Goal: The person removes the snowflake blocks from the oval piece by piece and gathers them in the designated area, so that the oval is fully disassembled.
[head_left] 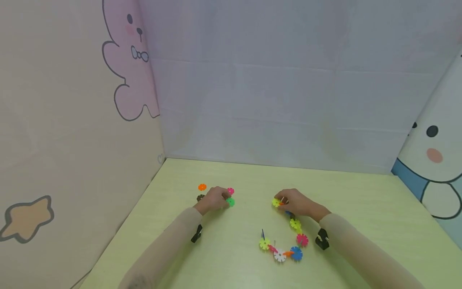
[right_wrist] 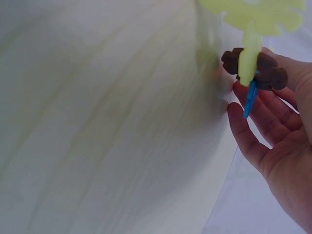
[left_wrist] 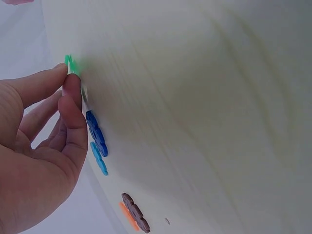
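A small green notched disc [head_left: 230, 202], of the interlocking snowflake kind, is pinched between thumb and fingertips of my left hand [head_left: 215, 198]. A curved chain of interlocked snowflake discs [head_left: 295, 223] lies at the right. My right hand [head_left: 297, 202] grips its far end, where a yellow disc [head_left: 276, 202] and an orange piece show past the fingers. In the right wrist view, a brown disc [right_wrist: 274, 73] and a blue disc [right_wrist: 250, 100] of the chain sit by the fingers; the exact grip is partly hidden. A dark blue disc [head_left: 263, 234] stands at the other end.
Around the left hand lie loose discs: pink [head_left: 230, 190], orange [head_left: 202, 187] and brown [head_left: 200, 198]. The left wrist view also shows dark blue [left_wrist: 97, 134] and light blue [left_wrist: 100, 158] ones. A cloth wall [head_left: 281, 100] rises behind the table [head_left: 231, 265].
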`<act>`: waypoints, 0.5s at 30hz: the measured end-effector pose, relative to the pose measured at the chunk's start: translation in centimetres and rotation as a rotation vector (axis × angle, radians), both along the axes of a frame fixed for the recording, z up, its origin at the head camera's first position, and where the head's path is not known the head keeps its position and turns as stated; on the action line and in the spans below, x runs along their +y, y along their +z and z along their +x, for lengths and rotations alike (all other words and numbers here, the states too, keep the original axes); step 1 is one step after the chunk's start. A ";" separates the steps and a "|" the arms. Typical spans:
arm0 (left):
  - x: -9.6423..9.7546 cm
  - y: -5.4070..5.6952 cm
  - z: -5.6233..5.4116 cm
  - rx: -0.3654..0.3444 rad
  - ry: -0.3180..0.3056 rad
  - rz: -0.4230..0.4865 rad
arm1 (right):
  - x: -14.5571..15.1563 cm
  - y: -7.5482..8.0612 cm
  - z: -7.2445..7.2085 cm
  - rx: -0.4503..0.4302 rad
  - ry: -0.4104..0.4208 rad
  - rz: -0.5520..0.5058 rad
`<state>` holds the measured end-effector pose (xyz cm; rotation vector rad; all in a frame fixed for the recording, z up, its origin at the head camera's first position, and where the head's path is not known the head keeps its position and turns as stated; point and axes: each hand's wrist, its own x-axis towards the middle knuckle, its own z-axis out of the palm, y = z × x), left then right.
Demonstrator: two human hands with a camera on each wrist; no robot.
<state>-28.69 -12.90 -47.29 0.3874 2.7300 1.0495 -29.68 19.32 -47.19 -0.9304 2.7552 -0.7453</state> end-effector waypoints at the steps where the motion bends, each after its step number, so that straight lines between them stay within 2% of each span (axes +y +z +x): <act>1: 0.0 0.0 0.0 0.005 -0.002 -0.004 | 0.0 0.0 0.0 -0.002 -0.003 -0.001; 9: 0.5 0.0 -0.5 0.016 0.018 -0.013 | 0.0 0.0 -0.1 0.009 0.015 0.001; 12: 1.2 0.3 -0.6 0.041 -0.002 0.016 | -0.1 0.0 -0.1 0.005 0.018 0.001; 15: 2.3 0.5 -0.5 0.023 -0.020 0.066 | -0.2 0.1 -0.2 0.005 0.021 0.001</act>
